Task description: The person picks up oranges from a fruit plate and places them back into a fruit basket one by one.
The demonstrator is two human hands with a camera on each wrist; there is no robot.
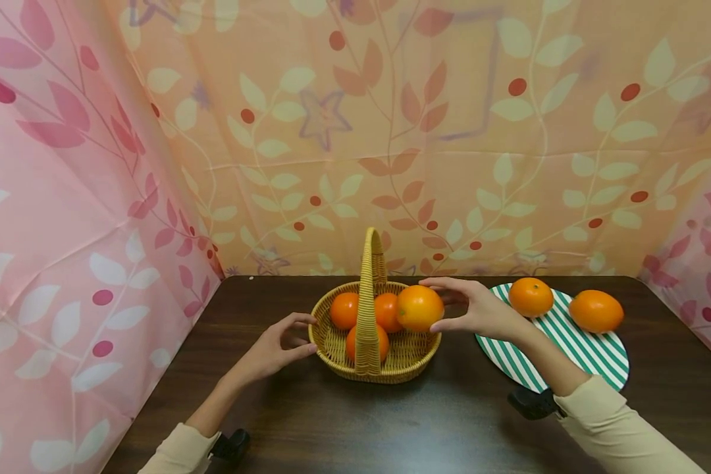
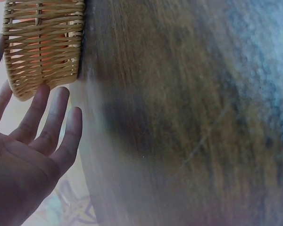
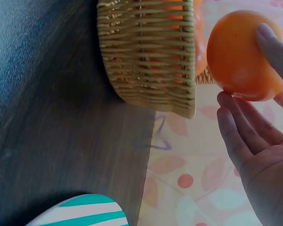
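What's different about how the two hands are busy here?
The right hand grips an orange fruit, while the left hand holds no fruit. The left hand is at the basket's left side; the right hand is at its right side, above the rim. Both hands are bare.

The head view, farthest back on the near side, faces forward and down over the table [image 1: 391,421] to the cloth [image 1: 361,164]. The wrist views, close and turned sideways, look past left fingers [image 2: 54,117] and right fingers [image 3: 233,136] at opposite ends of the basket [image 1: 403,374], which all share; head and right wrist share the striped oval [image 3: 92,212].
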